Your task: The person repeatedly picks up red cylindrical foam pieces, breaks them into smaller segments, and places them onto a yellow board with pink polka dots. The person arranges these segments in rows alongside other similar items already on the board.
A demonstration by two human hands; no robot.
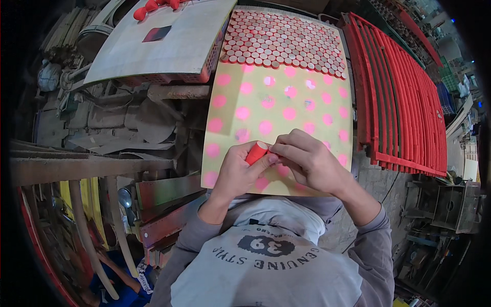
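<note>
My left hand is wrapped around a red cylinder with a pale round end, held tilted over the near part of a board. Beside it, my right hand has its fingers pinched together close to the cylinder's side. A bit of red shows at those fingertips, too small to make out. Beneath both hands lies the pale yellow board with pink dots. Tightly packed short cylinders, red-sided with pale round tops, stand in rows over its far end.
On the left stands a white panel bearing a dark reddish patch and red rounded pieces. Red slats form a rack on the right. A wooden beam crosses the left side. Someone's blue clothing shows at lower left.
</note>
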